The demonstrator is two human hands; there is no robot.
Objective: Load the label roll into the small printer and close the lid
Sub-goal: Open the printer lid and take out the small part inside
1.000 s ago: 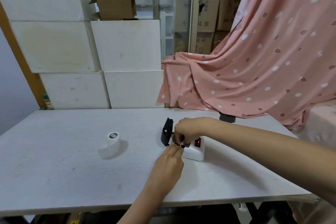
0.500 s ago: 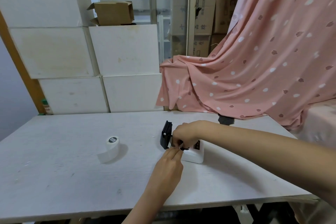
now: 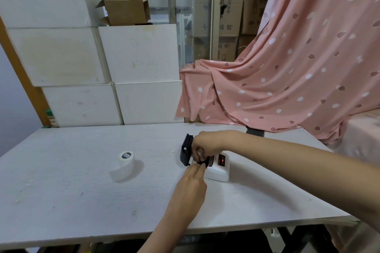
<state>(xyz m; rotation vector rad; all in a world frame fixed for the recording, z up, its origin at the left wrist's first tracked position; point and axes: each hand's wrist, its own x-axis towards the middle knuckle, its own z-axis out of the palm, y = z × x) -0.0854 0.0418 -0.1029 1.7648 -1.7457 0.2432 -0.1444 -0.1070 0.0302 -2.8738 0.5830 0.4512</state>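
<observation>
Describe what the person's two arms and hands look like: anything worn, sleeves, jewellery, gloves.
Both arms are bare as far as the picture shows; no sleeve edge is in view. The left hand and the right hand wear no gloves, and no watch, bracelet or ring shows on the visible wrists and fingers. The nails are too small to judge.

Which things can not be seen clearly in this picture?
- Printer bay, head view: hidden by the right hand and left hand.
- What the fingertips pinch: too small to tell.
- Red display: too small to read.
- Roll label: too small to read.
</observation>
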